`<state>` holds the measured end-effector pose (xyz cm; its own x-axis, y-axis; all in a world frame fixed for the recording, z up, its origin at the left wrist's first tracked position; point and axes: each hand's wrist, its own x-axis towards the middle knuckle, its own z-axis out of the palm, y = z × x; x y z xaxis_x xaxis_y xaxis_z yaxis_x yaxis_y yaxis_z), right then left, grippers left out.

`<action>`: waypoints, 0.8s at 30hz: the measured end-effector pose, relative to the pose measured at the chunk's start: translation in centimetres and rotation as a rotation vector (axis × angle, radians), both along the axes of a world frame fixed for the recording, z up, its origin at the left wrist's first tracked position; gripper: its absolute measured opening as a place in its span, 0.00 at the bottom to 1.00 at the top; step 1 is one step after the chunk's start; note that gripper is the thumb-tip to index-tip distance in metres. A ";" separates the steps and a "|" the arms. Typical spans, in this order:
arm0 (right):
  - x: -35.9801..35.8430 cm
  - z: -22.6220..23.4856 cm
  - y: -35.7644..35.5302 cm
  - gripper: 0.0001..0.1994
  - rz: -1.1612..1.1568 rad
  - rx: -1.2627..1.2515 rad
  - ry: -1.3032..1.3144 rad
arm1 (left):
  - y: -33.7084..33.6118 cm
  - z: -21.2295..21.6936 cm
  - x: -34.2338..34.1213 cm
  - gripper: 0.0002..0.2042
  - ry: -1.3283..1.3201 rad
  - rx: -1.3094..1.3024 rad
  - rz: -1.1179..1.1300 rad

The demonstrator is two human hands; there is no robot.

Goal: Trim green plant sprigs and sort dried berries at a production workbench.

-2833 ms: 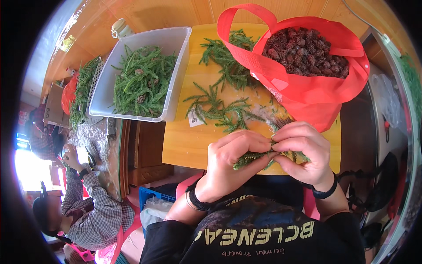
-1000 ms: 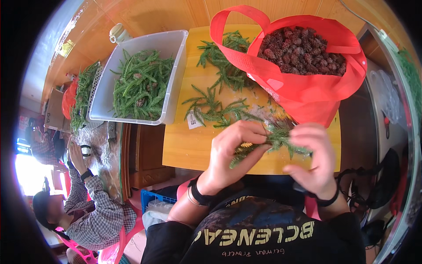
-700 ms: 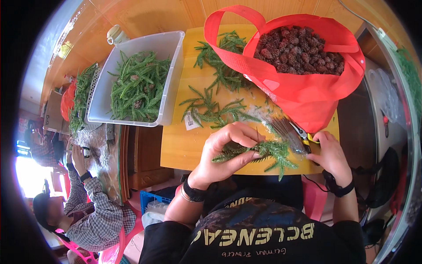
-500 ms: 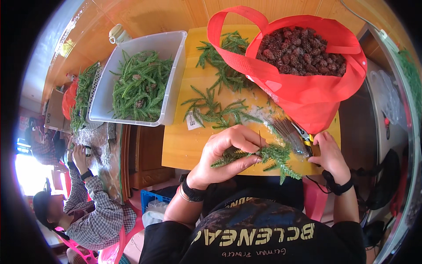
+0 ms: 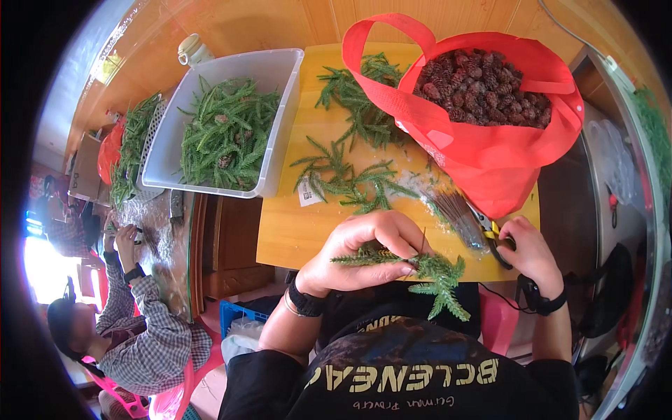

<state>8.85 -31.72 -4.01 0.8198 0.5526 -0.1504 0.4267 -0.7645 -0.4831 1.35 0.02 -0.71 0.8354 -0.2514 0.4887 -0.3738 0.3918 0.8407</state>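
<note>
My left hand [image 5: 367, 245] is closed, pinching a green artificial pine sprig [image 5: 441, 276] between thumb and fingers. A thin dark wire stands up from the pinch. The sprig's needles spread out on both sides of my fingers, above my lap by the table's front edge. My right hand [image 5: 530, 253] has its fingers curled on the handles of pliers [image 5: 497, 241] with yellow and black grips, at the table's right front. The pliers' head rests by a bundle of thin brown wire stems [image 5: 458, 213] in clear plastic.
A red bag [image 5: 483, 161] full of pine cones [image 5: 483, 87] stands at the back right. Loose pine sprigs [image 5: 350, 178] lie on the yellow table [image 5: 297, 241]. To the left is a clear bin [image 5: 269, 164] of sprigs [image 5: 227, 133]. A person [image 5: 143, 336] works at another table further left.
My right hand has closed on the pliers' handles, which have swung slightly. The sprig in my left hand has turned, its right end now hanging lower.
</note>
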 end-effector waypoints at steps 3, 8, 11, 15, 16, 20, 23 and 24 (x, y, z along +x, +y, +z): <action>-1.0 4.8 3.8 0.08 -0.033 0.316 -0.024 | -0.1 0.0 0.0 0.07 0.005 0.049 -0.041; -1.8 9.2 9.5 0.08 0.465 0.608 -0.431 | -0.6 0.3 -0.1 0.08 0.039 0.130 -0.110; -1.3 8.8 10.5 0.08 0.575 0.621 -0.346 | -0.8 0.7 -0.3 0.08 0.070 0.197 -0.069; -0.6 8.5 10.4 0.08 0.652 0.566 -0.245 | -0.7 0.7 -0.4 0.09 0.059 0.286 -0.040; -0.5 8.5 10.4 0.08 0.651 0.565 -0.242 | -0.6 0.8 -0.5 0.09 0.059 0.330 -0.034; -0.5 8.6 10.2 0.09 0.673 0.537 -0.232 | -0.8 0.9 -0.4 0.08 0.087 0.378 -0.046; -0.6 8.4 10.3 0.09 0.674 0.546 -0.249 | -0.8 0.9 -0.2 0.08 0.080 0.403 -0.058; -0.6 8.3 10.3 0.10 0.669 0.556 -0.268 | -0.8 0.9 -0.2 0.08 0.086 0.402 -0.046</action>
<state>8.21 -21.40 4.30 0.2713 0.8614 0.4295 0.8488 -0.0036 -0.5288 1.14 -0.82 0.18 0.8524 -0.4457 0.2734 -0.2858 0.0407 0.9574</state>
